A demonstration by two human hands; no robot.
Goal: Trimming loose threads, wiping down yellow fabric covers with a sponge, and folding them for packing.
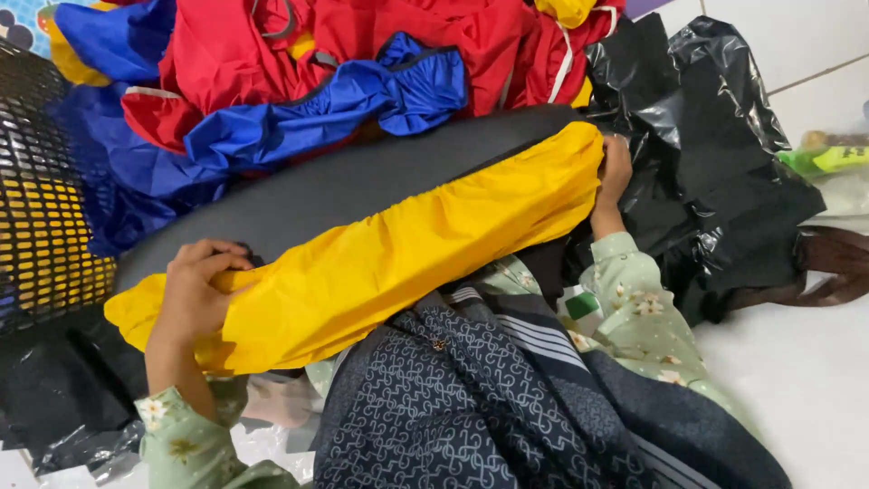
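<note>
A long yellow fabric cover (398, 249) is stretched along the edge of a dark grey curved panel (362, 186). My left hand (195, 290) grips the cover's lower left end, fingers curled over the panel's edge. My right hand (614, 172) holds the cover's upper right end against the panel. Both arms wear pale green floral sleeves. A dark patterned cloth (471, 398) lies over my lap below the cover.
A heap of red (272, 45), blue (308, 118) and yellow fabric pieces lies behind the panel. A black mesh basket (45, 199) stands at the left. Crumpled black plastic bags (715, 154) sit at the right on white floor tiles (797, 380).
</note>
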